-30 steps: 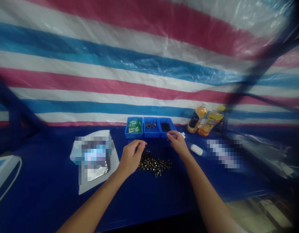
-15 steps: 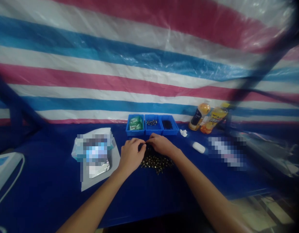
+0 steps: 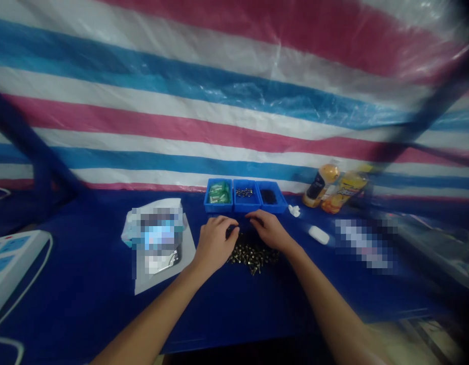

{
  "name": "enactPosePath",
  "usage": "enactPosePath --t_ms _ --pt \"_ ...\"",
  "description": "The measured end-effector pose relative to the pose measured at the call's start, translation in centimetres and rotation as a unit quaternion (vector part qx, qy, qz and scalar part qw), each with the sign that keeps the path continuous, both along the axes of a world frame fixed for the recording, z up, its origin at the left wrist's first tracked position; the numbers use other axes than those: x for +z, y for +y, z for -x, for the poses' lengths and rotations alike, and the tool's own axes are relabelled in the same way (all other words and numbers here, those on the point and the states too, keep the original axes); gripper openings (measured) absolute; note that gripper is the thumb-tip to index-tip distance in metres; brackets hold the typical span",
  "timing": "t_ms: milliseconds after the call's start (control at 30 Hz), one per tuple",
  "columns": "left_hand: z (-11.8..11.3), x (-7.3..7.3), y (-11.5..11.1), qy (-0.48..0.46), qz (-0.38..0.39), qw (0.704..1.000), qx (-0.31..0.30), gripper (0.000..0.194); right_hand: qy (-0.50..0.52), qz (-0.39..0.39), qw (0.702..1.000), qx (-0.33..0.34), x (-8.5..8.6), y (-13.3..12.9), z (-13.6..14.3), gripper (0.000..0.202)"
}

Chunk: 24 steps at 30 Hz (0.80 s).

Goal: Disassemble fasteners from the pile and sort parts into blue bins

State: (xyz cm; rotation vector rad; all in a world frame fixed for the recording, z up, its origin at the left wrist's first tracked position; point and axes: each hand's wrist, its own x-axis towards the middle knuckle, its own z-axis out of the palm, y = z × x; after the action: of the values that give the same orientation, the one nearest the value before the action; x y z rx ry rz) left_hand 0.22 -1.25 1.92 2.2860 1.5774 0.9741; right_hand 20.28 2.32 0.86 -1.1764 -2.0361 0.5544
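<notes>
My left hand (image 3: 218, 240) is at the left edge of a pile of small, shiny, dark and brass-coloured metal pieces, probably screws (image 3: 254, 257). Its fingers are curled, with thumb and index finger close together, and what they hold, if anything, is too small to make out. Across a short gap is my right hand (image 3: 271, 229), above the back right of the pile. Its fingers are bent and drawn together, pointing left, and their tips hide whatever they pinch. Behind the hands are three blue bins: one with green packets (image 3: 219, 192), one with silvery metal pieces (image 3: 244, 192), one with black pieces (image 3: 269, 196).
Left on the blue table are a pouch on a white sheet (image 3: 188, 243) and a white power strip (image 3: 19, 263) with its cord. To the right stand two drink bottles (image 3: 321, 185), near a crumpled tissue (image 3: 294, 210) and a white case (image 3: 318, 234). A striped tarp (image 3: 181, 126) hangs behind.
My hands have moved apart: the fingertips were together above the pile, and now a gap shows between them. The whole view has shifted slightly.
</notes>
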Motion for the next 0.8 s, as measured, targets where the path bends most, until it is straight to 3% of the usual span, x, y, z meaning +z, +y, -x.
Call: enactPosePath --t_ms 67,200,367,667,733,800 --pt "-0.1 0.0 -0.1 -0.002 -0.003 1.000 -0.009 0.015 0.067 0.071 0.995 -0.005 0.0 -0.3 0.0 0.018" --pt "-0.1 0.0 0.0 -0.006 -0.004 0.999 -0.033 0.020 0.214 0.191 0.957 0.033 0.8 -1.0 0.3 0.022" --pt "-0.2 0.2 0.0 -0.042 -0.010 0.996 -0.073 0.014 0.252 0.198 0.947 0.033 1.5 -1.5 1.2 0.027" --pt "-0.2 0.8 -0.4 -0.086 -0.018 0.995 -0.051 0.016 0.242 0.228 0.942 0.051 1.5 -2.0 1.3 0.035" --pt "-0.2 0.9 -0.4 -0.101 -0.013 0.994 -0.044 0.019 0.284 0.259 0.921 0.062 1.7 -2.2 1.2 0.035" --pt "-0.2 1.0 -0.5 -0.115 -0.004 0.993 -0.038 0.021 0.355 0.303 0.881 0.073 1.8 -2.4 1.0 0.034"
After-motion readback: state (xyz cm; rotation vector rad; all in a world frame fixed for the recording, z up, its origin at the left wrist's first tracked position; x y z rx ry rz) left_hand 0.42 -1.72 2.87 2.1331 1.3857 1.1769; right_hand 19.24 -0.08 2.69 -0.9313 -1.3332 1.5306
